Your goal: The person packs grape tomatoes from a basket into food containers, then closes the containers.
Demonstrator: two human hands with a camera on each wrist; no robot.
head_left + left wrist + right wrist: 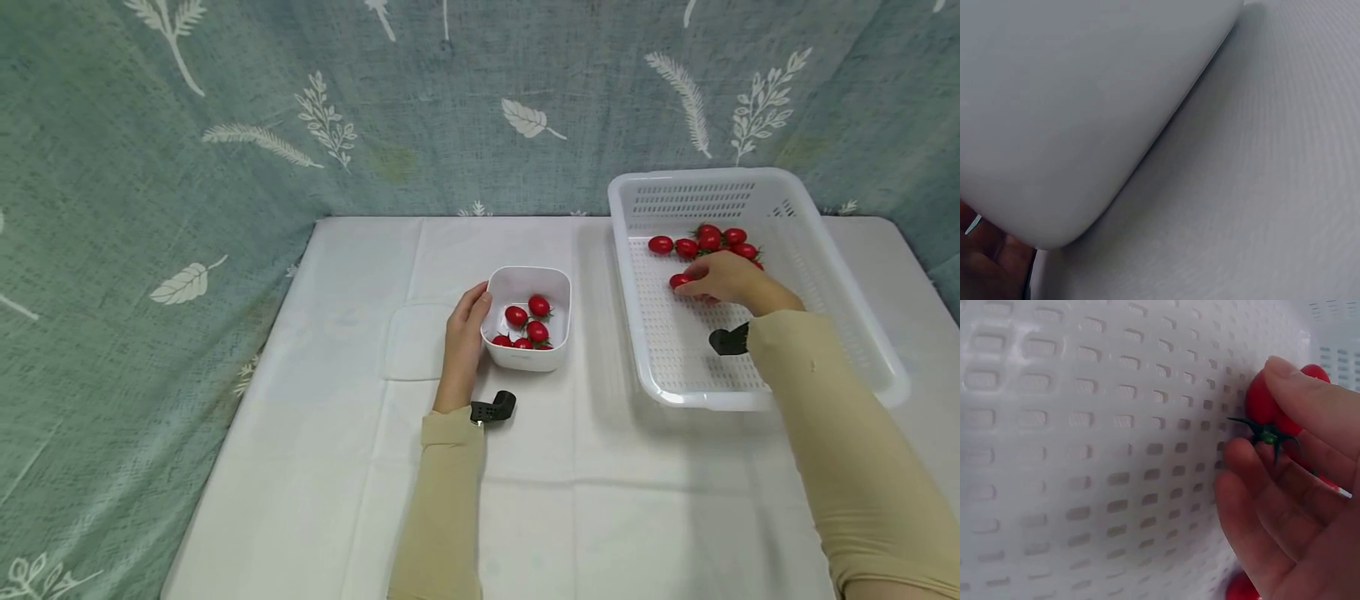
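Observation:
My left hand (462, 342) holds the left side of a small white square container (527, 360), its thumb at the rim. Several red cherry tomatoes (537, 331) lie inside, mostly toward the near side. In the left wrist view the container's wall (1085, 125) fills the upper left, with part of the hand at its lower corner. Inside a large white perforated basket (630, 325), my right hand (731, 279) pinches a cherry tomato (1261, 400). Its green stem faces the right wrist camera. More cherry tomatoes (686, 247) lie just beyond that hand, some partly hidden by it.
A white cloth (300, 467) with fold creases covers the table. The basket's near rim (705, 400) lies under the right forearm. Behind the table hangs a green curtain (450, 133) with a white leaf print.

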